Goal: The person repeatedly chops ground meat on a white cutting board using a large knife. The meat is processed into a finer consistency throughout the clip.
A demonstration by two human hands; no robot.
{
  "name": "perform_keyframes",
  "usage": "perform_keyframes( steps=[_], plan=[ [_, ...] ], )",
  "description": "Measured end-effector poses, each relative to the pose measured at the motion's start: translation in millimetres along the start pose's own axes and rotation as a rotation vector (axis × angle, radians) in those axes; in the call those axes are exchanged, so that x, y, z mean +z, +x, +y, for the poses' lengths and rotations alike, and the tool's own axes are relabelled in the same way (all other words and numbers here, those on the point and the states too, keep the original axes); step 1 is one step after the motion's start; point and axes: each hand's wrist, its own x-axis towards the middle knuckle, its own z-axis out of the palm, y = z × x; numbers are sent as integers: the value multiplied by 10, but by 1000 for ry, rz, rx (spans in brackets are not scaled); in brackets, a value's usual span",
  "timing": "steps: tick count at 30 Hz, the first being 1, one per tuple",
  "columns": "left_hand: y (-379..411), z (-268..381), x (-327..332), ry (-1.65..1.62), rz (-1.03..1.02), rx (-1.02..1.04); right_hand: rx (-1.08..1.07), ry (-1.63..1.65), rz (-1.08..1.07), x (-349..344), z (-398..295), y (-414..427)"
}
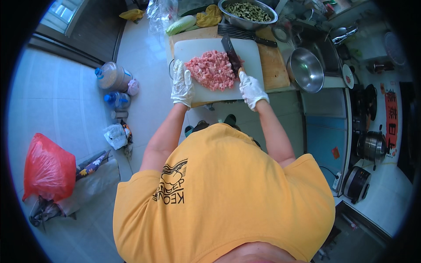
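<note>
A mound of minced raw meat (210, 70) is spread over a white cutting board (251, 52). My right hand (252, 90), in a white disposable glove, grips the wooden handle of a cleaver (232, 54). Its dark blade lies along the right side of the meat, pointing away from me, with a few bits of meat beyond it. My left hand (183, 86), gloved too, rests on the board's left edge beside the meat, fingers extended and thumb apart. A wire loop handle shows partly behind it. Beneath the white board is a larger wooden board (274, 70).
Behind the board are a metal bowl of chopped greens (249, 11), a black-handled knife (265, 42), a yellow cloth (209, 16) and a pale green vegetable (181, 25). An empty steel bowl (306, 69) stands at right, by the sink (317, 49). Large bottles (113, 77) stand on the left floor.
</note>
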Motion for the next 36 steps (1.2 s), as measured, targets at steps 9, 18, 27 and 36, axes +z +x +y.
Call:
perform_keyframes(
  steps=[9,18,27,36],
  plan=[
    [-7,49,-4,6,-21,-11,-214,282,47,73,131,-112],
    [-44,23,-16,-7,20,-25,-221,416,-58,-66,-317,-484],
    [-11,71,-5,-12,31,-19,-52,-36,75,-156,59,-58],
    [-6,85,-2,-13,22,-42,-116,428,-10,-219,153,-76]
  ],
)
